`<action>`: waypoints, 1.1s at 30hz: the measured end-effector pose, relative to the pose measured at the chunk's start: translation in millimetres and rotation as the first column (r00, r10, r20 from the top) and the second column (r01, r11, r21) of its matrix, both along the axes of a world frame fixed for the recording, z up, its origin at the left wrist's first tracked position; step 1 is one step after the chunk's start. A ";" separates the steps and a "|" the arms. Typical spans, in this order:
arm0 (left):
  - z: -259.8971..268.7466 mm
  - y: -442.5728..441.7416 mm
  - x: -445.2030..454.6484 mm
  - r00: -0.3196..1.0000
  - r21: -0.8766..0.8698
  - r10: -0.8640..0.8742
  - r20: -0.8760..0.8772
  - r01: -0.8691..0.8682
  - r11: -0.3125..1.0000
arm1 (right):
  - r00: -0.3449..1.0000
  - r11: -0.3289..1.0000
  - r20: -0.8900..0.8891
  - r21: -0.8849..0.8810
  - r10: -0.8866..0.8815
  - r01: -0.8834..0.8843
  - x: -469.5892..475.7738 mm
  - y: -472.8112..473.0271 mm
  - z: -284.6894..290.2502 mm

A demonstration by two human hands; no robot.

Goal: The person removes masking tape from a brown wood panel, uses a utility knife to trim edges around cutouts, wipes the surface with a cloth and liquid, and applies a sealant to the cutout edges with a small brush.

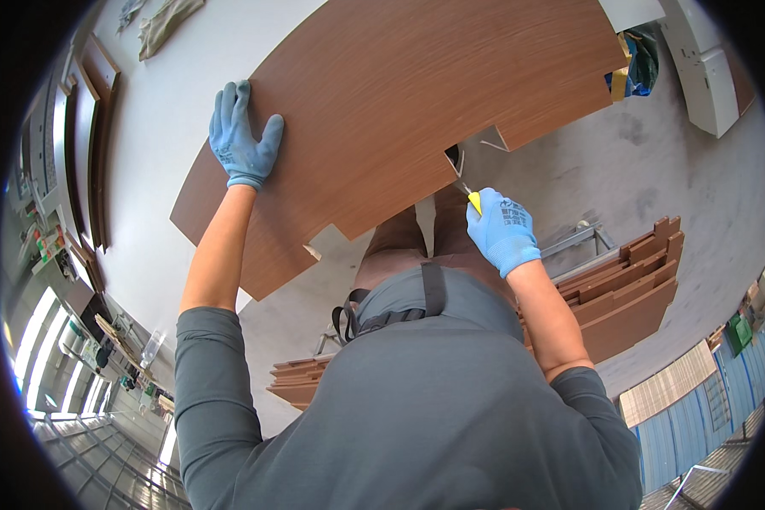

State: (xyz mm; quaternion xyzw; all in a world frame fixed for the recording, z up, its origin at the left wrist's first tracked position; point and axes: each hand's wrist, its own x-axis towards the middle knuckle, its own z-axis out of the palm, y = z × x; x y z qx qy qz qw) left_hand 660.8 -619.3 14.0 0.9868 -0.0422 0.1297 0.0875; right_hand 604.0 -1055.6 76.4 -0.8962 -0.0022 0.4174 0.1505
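A large brown wood-grain panel (382, 108) lies before me, with rectangular notches cut into its near edge. My left hand (242, 140), in a blue work glove, presses flat on the panel's left part with the fingers spread. In my gloved right hand (500, 226) is a yellow-handled knife (475, 203), its thin tip at the corner of the middle notch. A narrow pale strip of edging (462, 164) hangs loose beside that tip. Another pale strip (494, 145) sticks out at the notch's far side. The fingers hide most of the handle.
Beneath the panel is a white tabletop (153, 127). Stacked brown panels (631, 287) stand behind me on the right, and more (296, 379) on the left. Several panels (89, 140) lean at the far left. A cloth glove (166, 25) lies at the tabletop's far side. White boards (707, 83) stand upper right.
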 end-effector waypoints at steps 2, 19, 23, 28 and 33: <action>-0.6 0.0 -0.2 1.000 0.018 -0.010 0.014 0.009 1.000 | 1.000 1.000 -0.028 -0.017 0.006 -0.006 2.8 0.1 5.1; 0.3 -0.6 1.1 1.000 0.011 -0.016 0.018 0.016 1.000 | 0.995 0.999 -0.097 0.033 0.021 -0.018 11.0 -3.2 -4.9; 0.8 -1.5 1.3 1.000 0.008 -0.021 0.023 0.021 1.000 | 0.997 0.999 -0.083 0.052 0.007 -0.003 6.5 -6.2 -15.5; -1.2 -1.5 1.1 1.000 0.017 -0.008 0.023 0.008 1.000 | 0.998 0.995 -0.050 0.083 -0.044 0.048 0.5 -3.4 -27.4; -2.8 -1.2 -0.1 1.000 0.014 0.011 0.015 -0.012 1.000 | 0.996 0.989 -0.016 0.118 -0.089 0.090 -20.6 -10.9 -66.3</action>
